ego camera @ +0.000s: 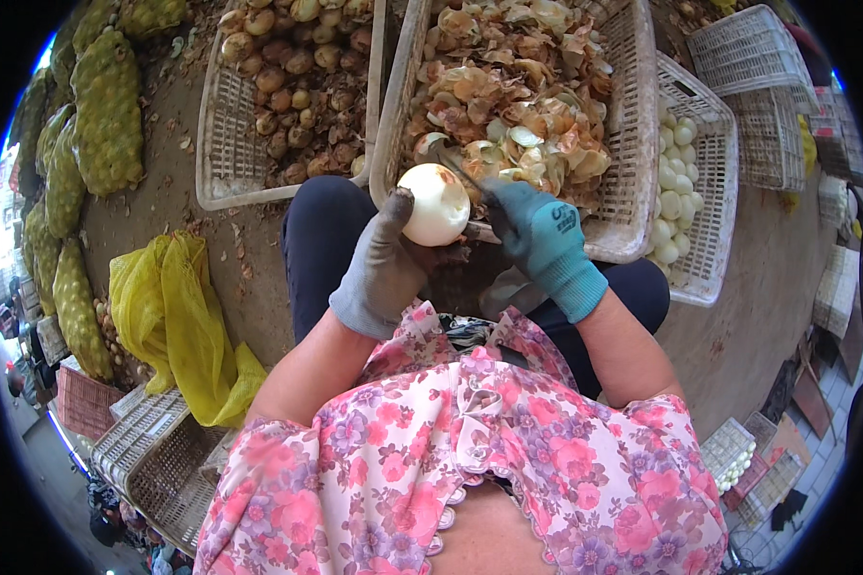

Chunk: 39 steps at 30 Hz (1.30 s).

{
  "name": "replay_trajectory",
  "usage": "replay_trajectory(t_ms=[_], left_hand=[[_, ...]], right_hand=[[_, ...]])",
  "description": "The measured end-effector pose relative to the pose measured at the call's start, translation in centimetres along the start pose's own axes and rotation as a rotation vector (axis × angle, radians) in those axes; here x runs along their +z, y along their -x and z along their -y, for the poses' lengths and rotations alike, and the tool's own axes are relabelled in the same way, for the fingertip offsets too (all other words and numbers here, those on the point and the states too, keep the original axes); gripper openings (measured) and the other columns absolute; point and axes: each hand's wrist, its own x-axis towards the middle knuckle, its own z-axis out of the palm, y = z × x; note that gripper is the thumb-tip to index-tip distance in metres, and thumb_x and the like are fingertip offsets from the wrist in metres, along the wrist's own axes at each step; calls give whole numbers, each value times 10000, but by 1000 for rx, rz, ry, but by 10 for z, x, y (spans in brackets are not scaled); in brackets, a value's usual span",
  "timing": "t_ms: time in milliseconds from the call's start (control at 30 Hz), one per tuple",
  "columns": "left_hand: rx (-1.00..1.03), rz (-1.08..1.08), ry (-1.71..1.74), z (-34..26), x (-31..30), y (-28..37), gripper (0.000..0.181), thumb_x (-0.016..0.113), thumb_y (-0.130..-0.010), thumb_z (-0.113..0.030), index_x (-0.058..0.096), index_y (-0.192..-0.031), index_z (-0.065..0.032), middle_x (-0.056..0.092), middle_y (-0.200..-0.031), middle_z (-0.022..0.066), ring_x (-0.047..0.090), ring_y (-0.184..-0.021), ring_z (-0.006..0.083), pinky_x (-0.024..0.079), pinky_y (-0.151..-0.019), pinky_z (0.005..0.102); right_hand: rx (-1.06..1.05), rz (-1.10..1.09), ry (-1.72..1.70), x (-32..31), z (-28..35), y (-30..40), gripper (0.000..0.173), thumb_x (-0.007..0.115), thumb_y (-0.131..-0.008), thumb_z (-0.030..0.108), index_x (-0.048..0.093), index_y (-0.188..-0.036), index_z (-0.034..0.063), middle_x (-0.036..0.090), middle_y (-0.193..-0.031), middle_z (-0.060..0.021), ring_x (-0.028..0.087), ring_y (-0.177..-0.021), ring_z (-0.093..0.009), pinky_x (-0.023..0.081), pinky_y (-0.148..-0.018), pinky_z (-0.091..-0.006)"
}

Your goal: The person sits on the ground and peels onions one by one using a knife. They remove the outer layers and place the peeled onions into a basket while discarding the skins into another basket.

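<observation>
My left hand (388, 269), in a grey work glove, holds a large, mostly peeled white onion (435, 205) with a brown patch near its top. Close to the onion's right side, my right hand (546, 244), in a teal glove, is closed on a small knife (462, 171) whose blade points up and left. Just beyond both hands stands a plastic crate (622, 248) heaped with loose onion skins (518, 93). Whether the blade touches the onion, I cannot tell.
A crate of unpeeled onions (288, 68) stands at the upper left, a crate of peeled onions (679, 176) at the right. Full mesh sacks (106, 115) line the left side. A yellow mesh bag (180, 316) hangs over crates (158, 460) at the lower left. Stacked crates (751, 54) stand upper right.
</observation>
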Motion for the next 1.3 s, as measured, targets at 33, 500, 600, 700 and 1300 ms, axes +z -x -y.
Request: replay_trajectory(t_ms=[33,500,600,700,1300], left_hand=[[1,-23,23,0,0,-1,649,642,-919,-480,444,-1398,-90,556,-1331,116,547,-1231,286,459,-1036,499],[-7,-96,79,3,0,-6,609,658,-920,-452,463,-1341,-56,622,-1184,128,637,-1087,282,529,-964,441],[-12,-94,46,5,-4,-6,646,685,-905,-420,434,-1394,-80,549,-1319,113,539,-1232,283,440,-1064,495],[-2,-94,62,7,-4,-7,629,686,-911,-383,431,-1397,-76,550,-1317,115,541,-1231,284,444,-1064,494],[155,-15,-193,0,-14,-9,707,733,-853,-282,406,-1402,21,553,-1284,124,570,-1183,255,462,-1046,394]], right_hand=[[28,-44,-94,-1,2,-1,396,651,-798,67,584,-1184,126,628,-860,-141,640,-803,-351,511,-677,-449],[-121,18,44,-7,11,4,455,668,-786,126,555,-1226,107,628,-875,-115,640,-738,-322,514,-633,-425],[-85,49,49,-5,10,0,422,657,-790,112,554,-1199,104,627,-880,-123,643,-756,-333,514,-642,-429],[-32,25,22,7,3,2,376,642,-809,106,563,-1176,95,643,-892,-135,652,-782,-340,515,-652,-426],[746,277,-752,-9,-2,0,254,558,-950,177,665,-1103,5,662,-724,-71,627,-611,-108,500,-534,-302]])
